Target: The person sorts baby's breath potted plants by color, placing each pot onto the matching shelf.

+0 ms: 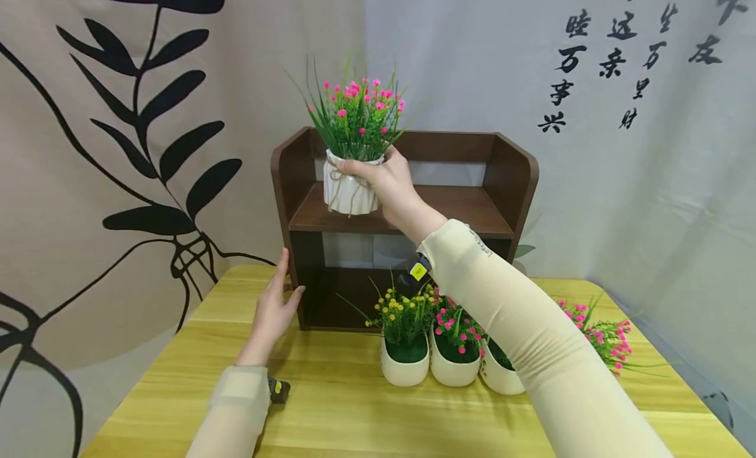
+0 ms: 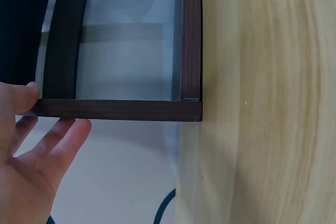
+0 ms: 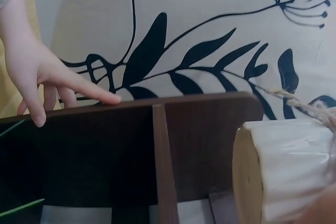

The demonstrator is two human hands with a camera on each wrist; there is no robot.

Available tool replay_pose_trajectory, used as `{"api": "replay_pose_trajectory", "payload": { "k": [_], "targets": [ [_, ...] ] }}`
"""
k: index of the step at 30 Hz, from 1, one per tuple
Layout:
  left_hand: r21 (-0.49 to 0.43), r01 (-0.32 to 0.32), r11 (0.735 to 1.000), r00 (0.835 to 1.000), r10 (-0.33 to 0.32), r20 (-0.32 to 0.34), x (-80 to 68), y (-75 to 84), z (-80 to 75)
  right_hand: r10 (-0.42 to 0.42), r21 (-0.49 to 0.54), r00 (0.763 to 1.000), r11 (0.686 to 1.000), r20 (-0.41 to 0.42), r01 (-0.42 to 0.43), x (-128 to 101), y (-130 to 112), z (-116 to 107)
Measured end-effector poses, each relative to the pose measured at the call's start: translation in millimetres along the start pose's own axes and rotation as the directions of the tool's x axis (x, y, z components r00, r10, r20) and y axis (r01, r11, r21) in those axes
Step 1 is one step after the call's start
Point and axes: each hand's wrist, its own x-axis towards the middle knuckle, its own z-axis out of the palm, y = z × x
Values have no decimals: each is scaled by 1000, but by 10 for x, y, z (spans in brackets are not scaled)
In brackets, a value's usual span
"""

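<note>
Gripping white flowerpot (image 1: 348,194), right fingers (image 1: 357,169) curled round it, left fingers (image 1: 281,271) extended, touching brown shelf (image 1: 455,205).

The left hand (image 3: 44,72) rests on the edge of the dark-brown shelf (image 3: 197,145). Before the shelf's rounded corner, the right hand (image 3: 320,205), barely visible, touches a white fluted pot (image 3: 289,163) bound with twine (image 3: 294,99). Behind the shelf is a leaf-printed backdrop (image 3: 84,19); green blades (image 3: 23,207) overlap the shelf.

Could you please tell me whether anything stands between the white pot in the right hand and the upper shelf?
Nothing visible does. The right hand holds the white pot up by the upper shelf, though the part behind the pot is hidden. The other potted plants stand lower, on the table.
</note>
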Motion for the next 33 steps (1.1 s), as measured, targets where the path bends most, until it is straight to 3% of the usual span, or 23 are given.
{"api": "replay_pose_trajectory", "payload": {
  "k": [13, 33],
  "targets": [
    [8, -11, 1000, 1000, 11, -8, 5, -21, -7, 31, -35, 999, 999, -14, -32, 244, 203, 111],
    [7, 13, 1000, 1000, -13, 3, -15, -16, -17, 19, -102, 1000, 995, 4, -19, 365, 415, 202]
  ]
}}
